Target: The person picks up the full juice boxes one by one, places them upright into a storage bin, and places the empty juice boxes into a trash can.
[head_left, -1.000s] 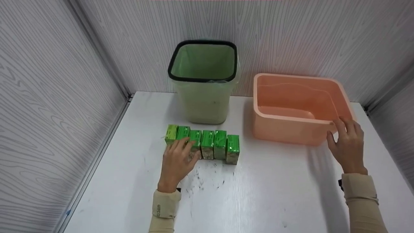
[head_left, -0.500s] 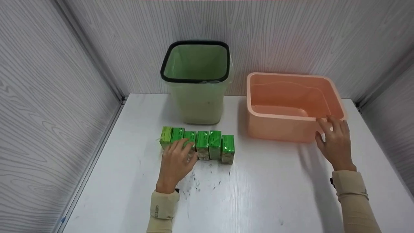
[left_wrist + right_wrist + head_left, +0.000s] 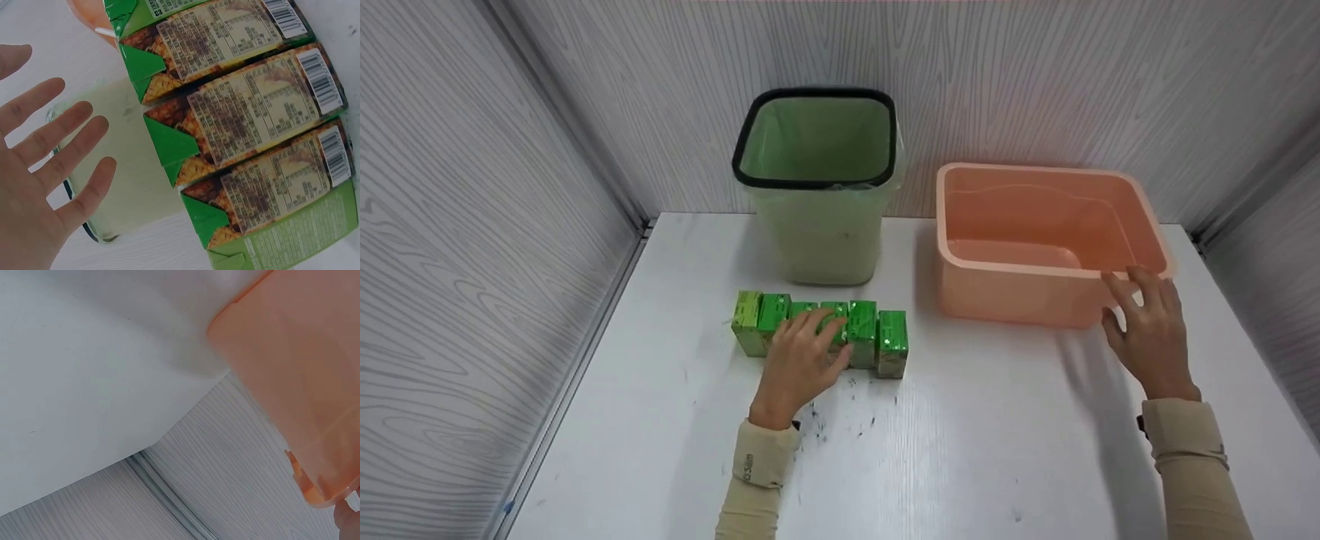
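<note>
Several small drink cartons [image 3: 892, 345] stand in a side-by-side row on the white table, with green tops; the leftmost is yellower. My left hand [image 3: 801, 364] is spread over the middle of the row, hiding parts of the cartons there. In the left wrist view the hand [image 3: 50, 163] has straight, parted fingers, apart from the carton backs [image 3: 247, 118] with their printed panels and barcodes. My right hand [image 3: 1151, 341] rests its fingertips at the front rim of an orange plastic tub [image 3: 1020, 292], near its right corner, thumb apart in front of the wall.
A pale green trash bin [image 3: 829, 232] with a black rim and a clear liner stands behind the cartons. Grey wood-patterned walls [image 3: 660, 67] enclose the table [image 3: 960, 435] at the back and sides. Dark specks lie on the table in front of the cartons.
My left hand has moved to the right along the carton row, uncovering the second carton from the left. The right hand stays at the tub's rim. The head view has shifted slightly.
</note>
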A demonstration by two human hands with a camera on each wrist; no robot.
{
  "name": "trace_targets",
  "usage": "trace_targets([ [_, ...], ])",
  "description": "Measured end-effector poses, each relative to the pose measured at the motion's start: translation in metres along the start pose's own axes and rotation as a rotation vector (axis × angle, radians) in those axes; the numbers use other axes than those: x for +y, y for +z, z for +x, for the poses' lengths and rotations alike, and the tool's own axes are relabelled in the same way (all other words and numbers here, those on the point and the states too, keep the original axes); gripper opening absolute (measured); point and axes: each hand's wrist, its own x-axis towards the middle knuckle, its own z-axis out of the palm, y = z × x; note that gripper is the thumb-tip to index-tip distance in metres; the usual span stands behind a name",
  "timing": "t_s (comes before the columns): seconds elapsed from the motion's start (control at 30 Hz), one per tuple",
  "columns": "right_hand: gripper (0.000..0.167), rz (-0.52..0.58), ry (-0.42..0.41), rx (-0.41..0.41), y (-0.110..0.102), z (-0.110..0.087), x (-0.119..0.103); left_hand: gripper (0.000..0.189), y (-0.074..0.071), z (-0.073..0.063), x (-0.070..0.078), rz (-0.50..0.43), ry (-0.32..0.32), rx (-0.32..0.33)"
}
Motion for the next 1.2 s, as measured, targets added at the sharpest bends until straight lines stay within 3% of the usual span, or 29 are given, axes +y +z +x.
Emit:
trace_targets([
  [0.5,0.055,0.009,0.031,-0.004,-0.003,0.001,0.000,0.035,0.028,0.024,0.020,-0.014,0.093,-0.064],
  [0.63,0.054,0.035,0.060,0.018,-0.002,-0.002,-0.002,0.036,0.032,0.025,0.020,-0.023,0.102,-0.089],
  [0.87,0.051,0.063,0.078,0.034,0.005,0.000,-0.005,0.034,0.036,0.030,0.018,-0.015,0.105,-0.074],
  [1.2,0.052,0.073,0.095,0.049,0.008,-0.001,-0.006,0.038,0.041,0.038,0.020,0.011,0.150,-0.132],
])
